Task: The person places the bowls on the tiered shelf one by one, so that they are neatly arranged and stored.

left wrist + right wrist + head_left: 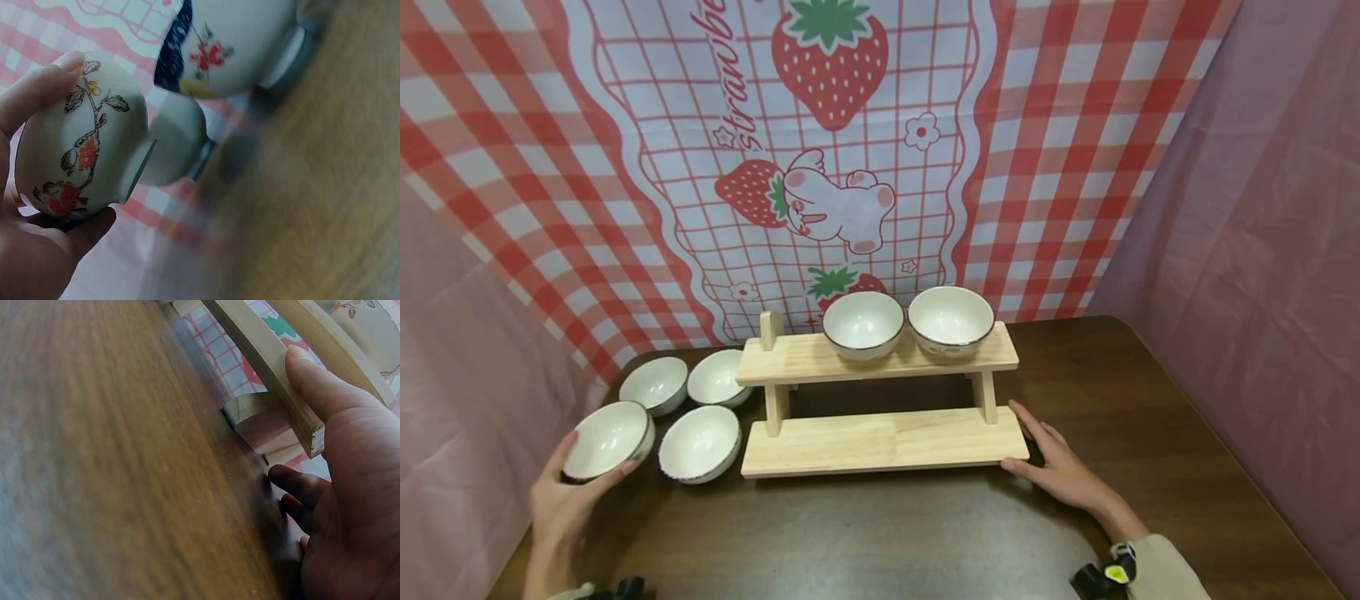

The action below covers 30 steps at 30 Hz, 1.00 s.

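Note:
At the table's left edge my left hand grips a white bowl, thumb on its near side and fingers round the outer side. Orange-red fruit and dark leaves decorate this bowl's wall in the left wrist view. My right hand holds the right end of a two-tier wooden shelf, its thumb on the lower board's front corner and the index finger at the back corner. In the right wrist view the thumb lies against the board, while the other fingers bend low beside the shelf's foot.
Two bowls, a left one and a right one, stand on the upper board. Beside the held bowl are three more: a near bowl, a back-left bowl and a bowl by the shelf. A strawberry-print cloth hangs behind.

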{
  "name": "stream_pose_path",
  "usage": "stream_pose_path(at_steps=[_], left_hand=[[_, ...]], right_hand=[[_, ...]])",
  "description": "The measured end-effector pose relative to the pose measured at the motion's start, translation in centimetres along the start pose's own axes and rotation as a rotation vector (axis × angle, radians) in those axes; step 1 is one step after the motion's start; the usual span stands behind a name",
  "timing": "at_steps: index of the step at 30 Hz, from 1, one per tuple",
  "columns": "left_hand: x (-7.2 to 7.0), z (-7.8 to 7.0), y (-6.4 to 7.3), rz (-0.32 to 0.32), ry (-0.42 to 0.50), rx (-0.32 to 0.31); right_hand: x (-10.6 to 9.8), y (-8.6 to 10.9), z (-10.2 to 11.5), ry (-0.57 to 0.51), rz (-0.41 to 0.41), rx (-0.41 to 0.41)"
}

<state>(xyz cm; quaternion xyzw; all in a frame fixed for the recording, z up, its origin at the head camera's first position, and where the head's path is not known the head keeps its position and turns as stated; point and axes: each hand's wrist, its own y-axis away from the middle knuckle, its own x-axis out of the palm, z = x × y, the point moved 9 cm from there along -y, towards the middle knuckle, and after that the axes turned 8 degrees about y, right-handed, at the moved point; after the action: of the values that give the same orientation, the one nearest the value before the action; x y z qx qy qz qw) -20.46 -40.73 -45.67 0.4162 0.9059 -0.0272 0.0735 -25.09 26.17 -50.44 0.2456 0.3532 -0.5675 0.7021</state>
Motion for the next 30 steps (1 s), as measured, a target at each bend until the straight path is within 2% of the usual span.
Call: stream_pose_path(at_steps=[5, 12, 17, 26, 30], left_hand=[[0.4, -1.6, 0.4, 0.012, -0.093, 0.044], [1.1, -3.4, 1.0, 0.046, -0.168, 0.044], [1.8, -4.6, 1.4, 0.056, -0.156, 0.044], [2.9, -7.3, 2.9, 0.078, -0.129, 0.12], [3.7, -8.2, 3.6, 0.11, -0.12, 0.127]], right_hand=[[0.3, -0.1, -0.2, -0.007, -0.001, 0.009], [0.2, -0.1, -0.2, -0.002, -0.001, 0.007], [0.2, -0.1, -0.4, -0.001, 0.008, 0.017], [0.1, -0.2, -0.3, -0.015, 0.008, 0.008], [0.1, -0.2, -0.3, -0.024, 0.009, 0.007]])
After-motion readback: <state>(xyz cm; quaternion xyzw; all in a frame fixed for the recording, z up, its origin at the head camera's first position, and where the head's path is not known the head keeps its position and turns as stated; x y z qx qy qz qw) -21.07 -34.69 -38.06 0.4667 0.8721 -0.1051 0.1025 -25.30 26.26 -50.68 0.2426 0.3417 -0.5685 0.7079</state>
